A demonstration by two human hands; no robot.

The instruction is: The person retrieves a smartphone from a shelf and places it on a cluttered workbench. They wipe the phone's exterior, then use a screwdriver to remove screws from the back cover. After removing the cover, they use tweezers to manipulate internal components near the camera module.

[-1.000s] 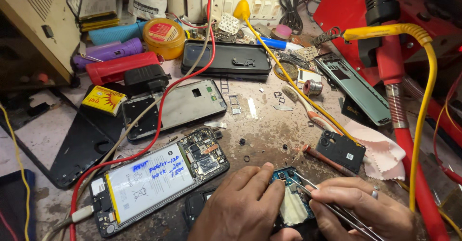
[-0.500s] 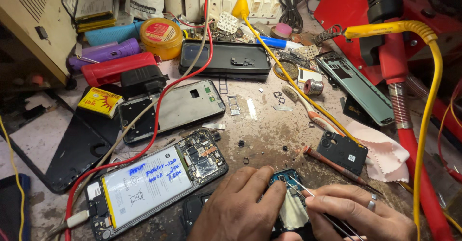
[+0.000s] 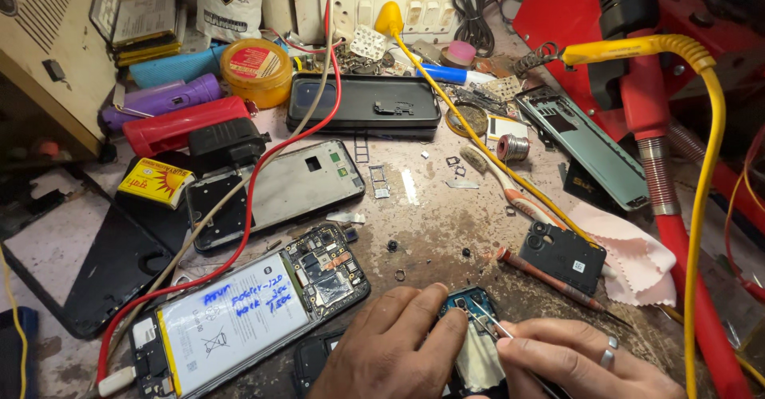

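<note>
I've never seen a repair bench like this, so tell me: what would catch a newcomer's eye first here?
Probably the opened phone at lower left, its white battery and circuit board bare, with a red wire looping over it. At the bottom edge, the left hand steadies a small blue board while the right hand works metal tweezers on it. A thick yellow cable arcs down the right side past a red machine.
</note>
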